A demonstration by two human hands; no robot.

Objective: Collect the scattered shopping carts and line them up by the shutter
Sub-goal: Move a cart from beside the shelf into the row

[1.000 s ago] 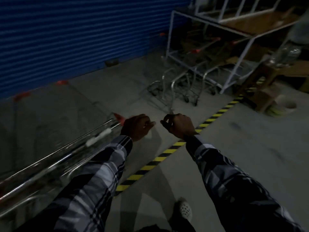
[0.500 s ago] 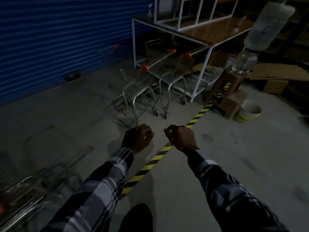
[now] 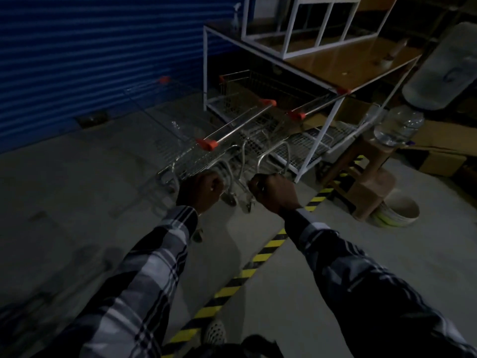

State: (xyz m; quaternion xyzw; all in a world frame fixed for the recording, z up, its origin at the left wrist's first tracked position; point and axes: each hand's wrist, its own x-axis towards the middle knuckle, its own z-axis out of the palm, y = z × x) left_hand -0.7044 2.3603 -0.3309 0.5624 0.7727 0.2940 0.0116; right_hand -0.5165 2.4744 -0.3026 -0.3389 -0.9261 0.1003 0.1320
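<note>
Your left hand (image 3: pixel 200 191) and right hand (image 3: pixel 273 191) are clenched on nothing, fists raised toward the carts (image 3: pixel 232 140). These sit nested at the tabletop (image 3: pixel 356 65), right of the shutter (image 3: pixel 103 60), likely your next pickup.

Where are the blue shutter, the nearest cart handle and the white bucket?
shutter (image 3: pixel 90 60), head view, middle of its slats
cart handle (image 3: pixel 236 125), head view, bar's middle
bucket (image 3: pixel 410 218), head view, its front wall

white-framed table (image 3: pixel 335 65) | upturned water bottle (image 3: pixel 397 125) on stool (image 3: pixel 366 177) | bucket (image 3: pixel 397 210) | striped floor tape (image 3: pixel 247 267)
</note>
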